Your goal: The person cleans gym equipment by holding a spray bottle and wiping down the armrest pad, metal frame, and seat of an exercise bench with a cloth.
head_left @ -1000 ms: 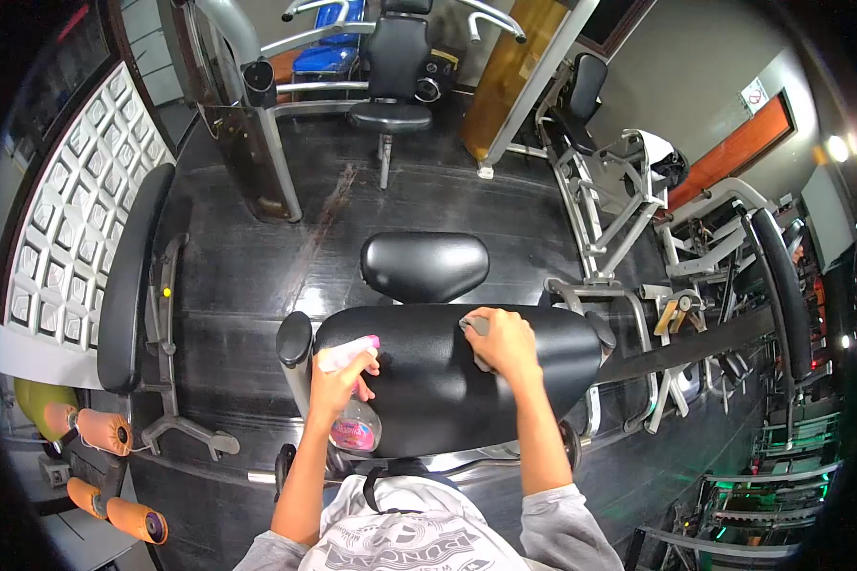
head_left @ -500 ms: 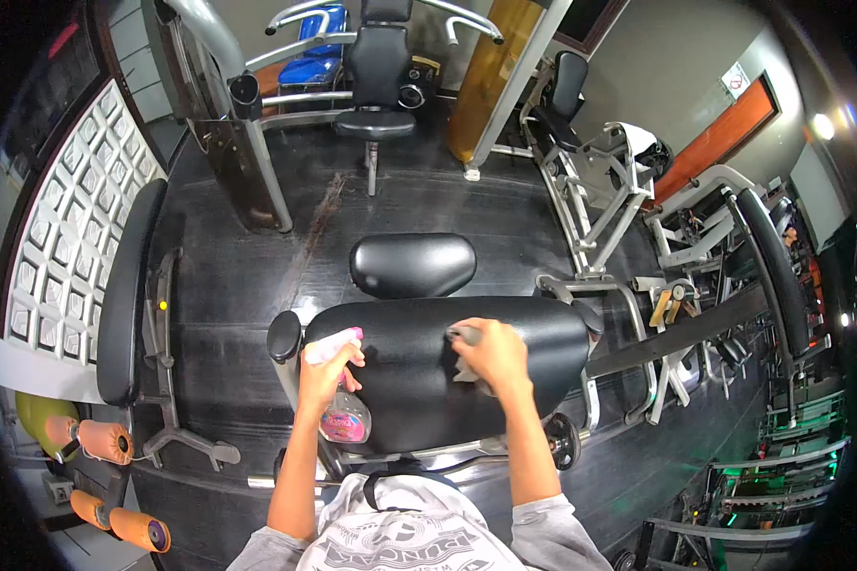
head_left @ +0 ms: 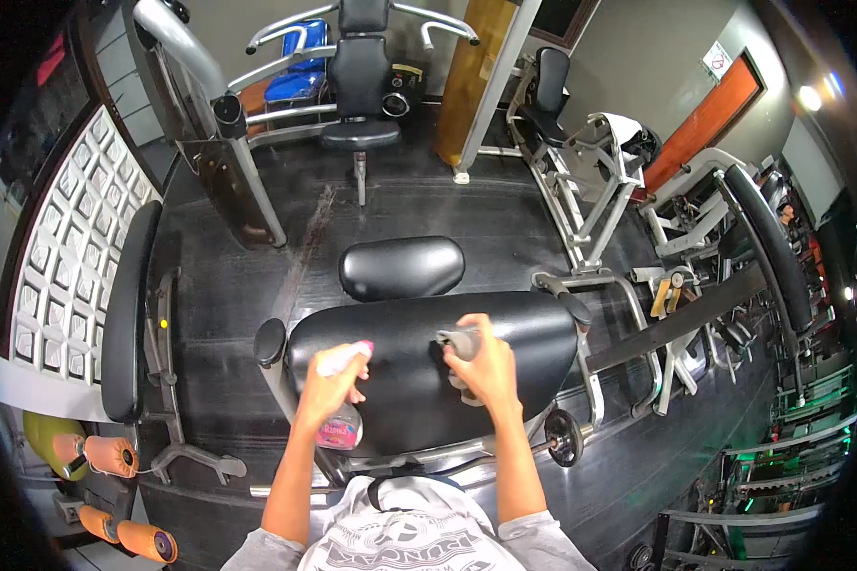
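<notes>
Left hand point(head_left: 328, 388): wrapped round the neck of a pink-labelled spray bottle point(head_left: 341, 430), by the left end of the large black pad point(head_left: 409, 404).
Right hand point(head_left: 490, 369): pinching a grey cloth point(head_left: 463, 340) over the pad; contact I can't make out.
Wiping: the present step, I'd judge; another stroke calls for cloth pressed flat.
Gear count: one bottle, one cloth, two pads, the smaller pad point(head_left: 403, 266) beyond.

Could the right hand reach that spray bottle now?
Probably yes: only black padding lies between the right hand and the spray bottle, though the left hand grips it and the right holds a grey cloth.
</notes>
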`<act>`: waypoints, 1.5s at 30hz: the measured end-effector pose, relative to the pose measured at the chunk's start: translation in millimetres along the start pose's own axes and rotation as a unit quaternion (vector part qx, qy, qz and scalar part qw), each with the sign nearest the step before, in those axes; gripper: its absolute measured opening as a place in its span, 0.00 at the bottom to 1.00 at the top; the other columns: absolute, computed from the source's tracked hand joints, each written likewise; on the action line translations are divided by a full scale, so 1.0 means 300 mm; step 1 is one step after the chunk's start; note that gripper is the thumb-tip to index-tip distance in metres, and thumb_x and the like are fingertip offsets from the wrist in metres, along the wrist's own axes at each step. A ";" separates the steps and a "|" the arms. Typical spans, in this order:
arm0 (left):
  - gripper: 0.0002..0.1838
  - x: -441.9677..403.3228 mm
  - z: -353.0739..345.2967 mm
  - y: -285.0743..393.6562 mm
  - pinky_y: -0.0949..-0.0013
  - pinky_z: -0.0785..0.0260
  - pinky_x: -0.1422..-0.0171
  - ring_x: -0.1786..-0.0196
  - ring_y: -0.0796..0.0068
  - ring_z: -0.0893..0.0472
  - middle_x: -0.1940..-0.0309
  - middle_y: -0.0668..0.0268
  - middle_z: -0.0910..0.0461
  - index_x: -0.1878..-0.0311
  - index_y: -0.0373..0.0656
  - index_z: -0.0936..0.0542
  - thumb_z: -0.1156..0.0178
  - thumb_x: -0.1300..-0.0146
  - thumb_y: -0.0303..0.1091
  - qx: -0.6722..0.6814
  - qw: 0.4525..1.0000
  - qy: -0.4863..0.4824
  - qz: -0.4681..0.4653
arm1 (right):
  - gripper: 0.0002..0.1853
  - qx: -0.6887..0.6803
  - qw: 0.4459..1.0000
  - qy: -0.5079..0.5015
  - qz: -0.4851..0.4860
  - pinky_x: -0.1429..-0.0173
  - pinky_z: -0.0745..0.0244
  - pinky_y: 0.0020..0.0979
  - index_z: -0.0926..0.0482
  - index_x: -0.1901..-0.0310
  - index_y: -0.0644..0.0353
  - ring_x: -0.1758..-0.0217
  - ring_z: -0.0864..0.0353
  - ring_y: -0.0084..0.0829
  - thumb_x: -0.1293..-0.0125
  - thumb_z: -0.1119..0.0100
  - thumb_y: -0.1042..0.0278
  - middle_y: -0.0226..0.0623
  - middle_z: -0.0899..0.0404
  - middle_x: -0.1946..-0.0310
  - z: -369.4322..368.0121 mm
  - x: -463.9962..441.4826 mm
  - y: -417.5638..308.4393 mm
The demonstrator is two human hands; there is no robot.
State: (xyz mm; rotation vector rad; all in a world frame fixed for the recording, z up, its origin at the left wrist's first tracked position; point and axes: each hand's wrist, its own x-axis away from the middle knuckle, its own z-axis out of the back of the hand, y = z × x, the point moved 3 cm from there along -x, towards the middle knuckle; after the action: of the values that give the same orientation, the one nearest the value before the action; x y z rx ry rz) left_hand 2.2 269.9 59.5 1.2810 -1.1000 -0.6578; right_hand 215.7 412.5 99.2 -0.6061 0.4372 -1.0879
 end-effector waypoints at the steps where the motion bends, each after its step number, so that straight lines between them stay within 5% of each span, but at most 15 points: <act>1: 0.16 -0.002 -0.036 0.018 0.74 0.26 0.79 0.83 0.80 0.23 0.74 0.66 0.21 0.55 0.36 0.16 0.37 0.30 0.43 -0.008 1.000 -0.018 0.013 | 0.26 0.001 1.000 0.022 -0.004 0.55 0.22 0.49 0.28 0.47 0.47 0.59 0.14 0.56 0.45 0.28 0.59 0.51 0.15 0.66 0.027 0.008 0.036; 6: 0.18 -0.089 -0.177 0.050 0.70 0.20 0.76 0.85 0.80 0.25 0.76 0.64 0.21 0.59 0.33 0.17 0.38 0.31 0.42 -0.039 0.995 -0.066 0.056 | 0.21 0.000 0.995 0.096 -0.016 0.55 0.21 0.40 0.25 0.52 0.53 0.60 0.13 0.47 0.46 0.28 0.67 0.45 0.14 0.63 0.138 0.045 0.115; 12: 0.19 -0.163 -0.239 0.071 0.66 0.18 0.74 0.88 0.80 0.27 0.80 0.65 0.24 0.63 0.33 0.17 0.37 0.34 0.44 -0.055 0.993 -0.069 0.082 | 0.13 0.009 0.993 0.115 0.029 0.53 0.22 0.43 0.18 0.57 0.49 0.56 0.15 0.48 0.43 0.29 0.64 0.39 0.17 0.60 0.105 0.046 0.118; 17: 0.17 -0.164 -0.216 0.043 0.67 0.17 0.73 0.87 0.79 0.26 0.76 0.64 0.22 0.55 0.33 0.17 0.38 0.33 0.41 0.000 0.990 -0.088 0.112 | 0.16 -0.025 0.990 0.120 0.072 0.43 0.26 0.45 0.17 0.49 0.50 0.44 0.22 0.48 0.41 0.32 0.66 0.46 0.23 0.48 0.083 0.089 0.116; 26: 0.18 -0.142 -0.163 -0.013 0.66 0.16 0.65 0.79 0.78 0.22 0.64 0.62 0.22 0.40 0.35 0.22 0.41 0.29 0.31 0.072 0.981 -0.173 0.041 | 0.18 -0.046 0.993 0.089 0.060 0.40 0.26 0.40 0.19 0.46 0.58 0.45 0.19 0.48 0.39 0.34 0.72 0.48 0.19 0.50 0.115 0.072 0.118; 28: 0.18 -0.146 -0.149 -0.027 0.64 0.16 0.65 0.79 0.77 0.22 0.64 0.61 0.22 0.39 0.35 0.23 0.41 0.29 0.31 0.096 0.977 -0.185 0.034 | 0.19 -0.098 0.992 0.075 0.006 0.42 0.25 0.43 0.20 0.45 0.57 0.47 0.19 0.49 0.40 0.33 0.72 0.47 0.18 0.52 0.129 0.040 0.136; 40: 0.17 -0.140 -0.122 -0.030 0.53 0.14 0.61 0.78 0.71 0.20 0.61 0.56 0.23 0.44 0.35 0.26 0.41 0.32 0.34 0.181 0.951 -0.252 0.003 | 0.17 0.000 0.983 -0.085 0.163 0.46 0.22 0.43 0.18 0.50 0.54 0.51 0.17 0.48 0.43 0.32 0.71 0.44 0.16 0.58 -0.062 -0.103 -0.084; 45: 0.16 -0.144 -0.126 -0.029 0.50 0.14 0.58 0.77 0.72 0.19 0.61 0.56 0.23 0.46 0.33 0.27 0.41 0.31 0.34 0.184 0.950 -0.249 0.034 | 0.16 0.032 0.989 -0.082 0.122 0.48 0.22 0.43 0.19 0.50 0.50 0.51 0.17 0.44 0.42 0.32 0.67 0.40 0.15 0.58 0.030 -0.093 -0.010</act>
State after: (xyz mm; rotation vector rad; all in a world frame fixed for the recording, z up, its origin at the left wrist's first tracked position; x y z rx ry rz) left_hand 21.6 321.7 42.3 1.4190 -1.7388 -0.7706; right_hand 207.8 439.1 108.9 -0.5651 0.3228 -0.8094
